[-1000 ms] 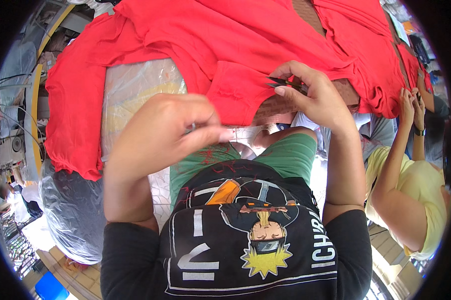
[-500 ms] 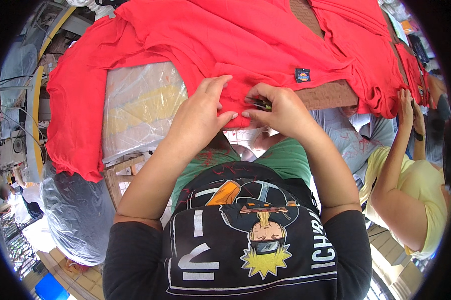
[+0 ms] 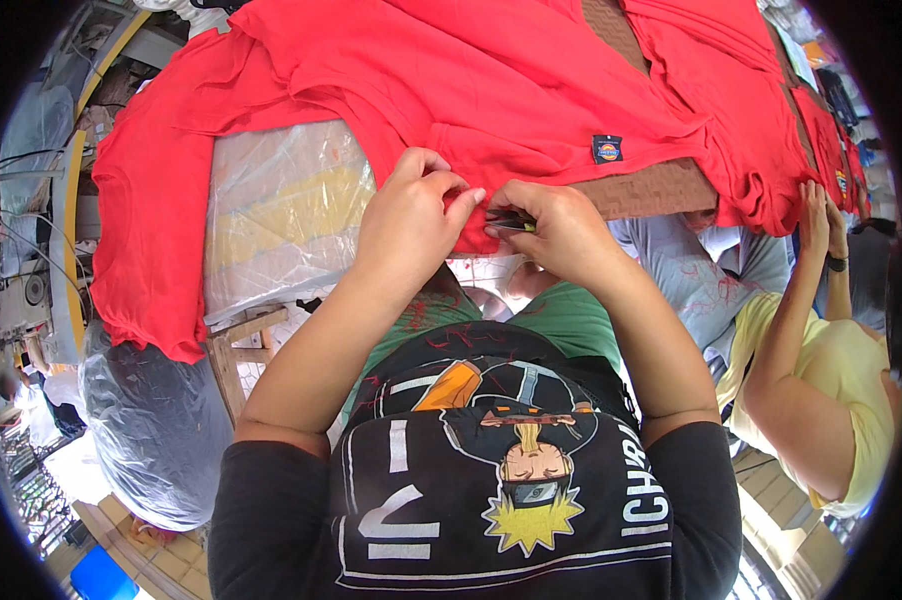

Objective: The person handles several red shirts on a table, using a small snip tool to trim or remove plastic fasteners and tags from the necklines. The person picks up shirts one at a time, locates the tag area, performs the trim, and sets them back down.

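Note:
A red shirt (image 3: pixel 441 75) lies spread over the table, its near edge hanging toward me, with a small dark label (image 3: pixel 607 149) near its neckline. At that near edge my left hand (image 3: pixel 416 205) is closed, thumb and fingertips pinching a bit of the red fabric. Close on its right, my right hand (image 3: pixel 561 225) curls round small dark thread snips (image 3: pixel 512 219), mostly hidden by the fingers; a yellow-green bit shows. The two hands' fingertips almost meet over the cloth.
A brown textured tabletop (image 3: pixel 641 190) shows beneath the shirts. Left of my hands is a plastic-wrapped package (image 3: pixel 281 210). A large plastic-covered bundle (image 3: pixel 151 430) stands lower left. At the right, a person in yellow (image 3: pixel 801 390) handles red cloth. Red thread scraps lie on my green shorts (image 3: pixel 561 310).
My left fingers have closed from a spread pose onto the fabric, moving toward the right hand. My right fingers have drawn together around the snips.

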Available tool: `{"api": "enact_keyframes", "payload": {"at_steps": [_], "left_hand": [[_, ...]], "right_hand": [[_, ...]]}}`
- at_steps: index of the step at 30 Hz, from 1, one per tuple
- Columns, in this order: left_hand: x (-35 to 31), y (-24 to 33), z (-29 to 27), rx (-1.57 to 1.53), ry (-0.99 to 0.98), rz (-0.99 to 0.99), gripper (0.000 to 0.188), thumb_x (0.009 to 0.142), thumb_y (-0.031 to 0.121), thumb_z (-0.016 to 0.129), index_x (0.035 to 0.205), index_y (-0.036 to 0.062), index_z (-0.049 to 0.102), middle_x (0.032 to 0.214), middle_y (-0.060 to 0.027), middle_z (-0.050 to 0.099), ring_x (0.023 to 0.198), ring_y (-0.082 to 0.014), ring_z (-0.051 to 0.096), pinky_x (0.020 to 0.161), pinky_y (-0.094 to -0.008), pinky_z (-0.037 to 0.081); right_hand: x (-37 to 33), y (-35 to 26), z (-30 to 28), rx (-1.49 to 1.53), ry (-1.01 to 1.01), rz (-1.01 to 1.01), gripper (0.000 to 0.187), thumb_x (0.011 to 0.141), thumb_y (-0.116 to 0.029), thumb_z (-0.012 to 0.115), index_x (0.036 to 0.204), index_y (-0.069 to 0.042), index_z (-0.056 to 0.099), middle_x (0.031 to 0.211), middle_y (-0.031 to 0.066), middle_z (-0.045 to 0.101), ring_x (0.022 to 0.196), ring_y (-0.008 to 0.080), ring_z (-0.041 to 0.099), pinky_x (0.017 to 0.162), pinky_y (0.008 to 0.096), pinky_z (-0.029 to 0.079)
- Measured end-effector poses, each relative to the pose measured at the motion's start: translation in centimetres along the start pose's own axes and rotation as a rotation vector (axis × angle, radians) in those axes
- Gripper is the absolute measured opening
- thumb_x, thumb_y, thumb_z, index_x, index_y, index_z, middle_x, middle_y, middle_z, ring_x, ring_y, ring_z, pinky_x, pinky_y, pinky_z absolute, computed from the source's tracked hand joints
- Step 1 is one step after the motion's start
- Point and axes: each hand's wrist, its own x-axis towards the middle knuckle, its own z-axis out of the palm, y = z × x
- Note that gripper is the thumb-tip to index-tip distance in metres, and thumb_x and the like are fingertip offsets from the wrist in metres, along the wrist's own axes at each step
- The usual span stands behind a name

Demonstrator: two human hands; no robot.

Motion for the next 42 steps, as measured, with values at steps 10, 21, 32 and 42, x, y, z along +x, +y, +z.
{"api": "enact_keyframes", "payload": {"at_steps": [10, 21, 32, 42], "left_hand": [[0.0, -1.7, -1.1, -0.072, -0.195, 0.17, 0.02, 0.082, 0.003, 0.064, 0.102, 0.0013, 0.066, 0.107, -0.0142, 0.057, 0.096, -0.0295, 0.06, 0.083, -0.0356, 0.049], [0.2, -0.7, -0.5, -0.103, -0.114, 0.027, 0.013, 0.083, 0.011, 0.07, 0.092, 0.001, 0.068, 0.09, -0.0096, 0.064, 0.077, -0.0203, 0.065, 0.072, -0.0293, 0.051], [0.0, -1.6, -0.5, -0.489, -0.211, -0.222, 0.016, 0.092, 0.01, 0.062, 0.098, -0.0045, 0.066, 0.086, -0.0064, 0.07, 0.081, -0.0098, 0.065, 0.075, -0.0242, 0.052], [-0.4, -1.9, 0.3, -0.615, -0.157, -0.204, 0.014, 0.095, 0.009, 0.059, 0.099, -0.0044, 0.062, 0.088, -0.0045, 0.067, 0.082, -0.0098, 0.064, 0.076, -0.0242, 0.053]], "right_hand": [[-0.1, -0.5, -0.3, -0.031, -0.025, 0.004, 0.017, 0.078, -0.015, 0.071, 0.091, -0.008, 0.064, 0.081, 0.0139, 0.067, 0.079, 0.0326, 0.066, 0.068, 0.0431, 0.05], [-0.2, -0.4, -0.3, -0.054, -0.03, 0.024, 0.019, 0.078, -0.016, 0.071, 0.093, -0.007, 0.064, 0.082, 0.0138, 0.067, 0.08, 0.0325, 0.066, 0.068, 0.0429, 0.051], [0.7, -0.2, -1.4, 0.26, 0.061, -0.135, 0.028, 0.084, -0.016, 0.069, 0.105, -0.001, 0.059, 0.084, 0.0128, 0.066, 0.079, 0.025, 0.065, 0.074, 0.0359, 0.051], [0.9, 0.0, -0.7, 0.3, -0.034, 0.066, 0.016, 0.086, -0.008, 0.065, 0.098, 0.001, 0.061, 0.089, 0.0153, 0.067, 0.081, 0.0244, 0.066, 0.075, 0.0345, 0.051]]}}
